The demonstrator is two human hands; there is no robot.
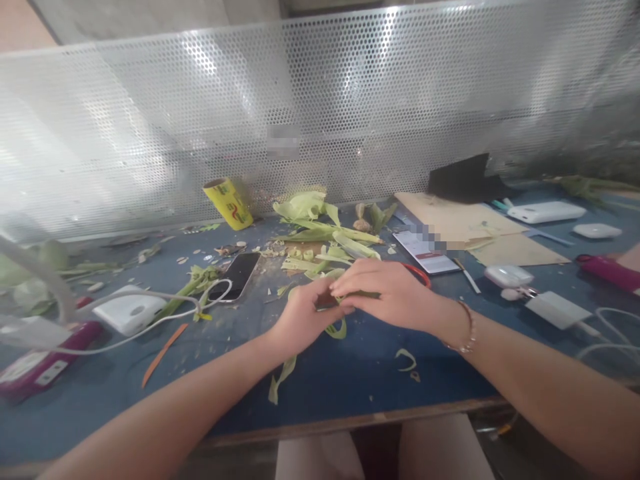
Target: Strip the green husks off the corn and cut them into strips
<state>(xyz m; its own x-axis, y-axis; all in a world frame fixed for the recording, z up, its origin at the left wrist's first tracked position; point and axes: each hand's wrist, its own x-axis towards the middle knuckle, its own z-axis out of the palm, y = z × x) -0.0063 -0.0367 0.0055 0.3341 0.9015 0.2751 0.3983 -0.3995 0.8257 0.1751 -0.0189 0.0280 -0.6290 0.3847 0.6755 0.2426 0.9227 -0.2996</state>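
Observation:
Near the middle of the blue table (350, 380), my left hand (305, 317) and my right hand (387, 290) meet at the fingertips. Fingers of both are bent together around something green that they mostly cover; I cannot make out what it is. A pale green curled strip (337, 329) hangs just below them. Behind the hands lies a pile of green husks and leaves (320, 233), with cut pieces around it. Another limp strip (283, 380) rests by my left wrist, and a thin curl (407, 360) lies to the right, nearer the table edge.
Left are a black phone (237, 275), white power bank (129, 312), cables and an orange strip (164, 355). A yellow tube (228, 203) leans by the perforated screen (200, 133). Right are a lit phone (427, 252), brown paper (450, 217), a white charger (557, 310) and part of another person's hand (631, 259).

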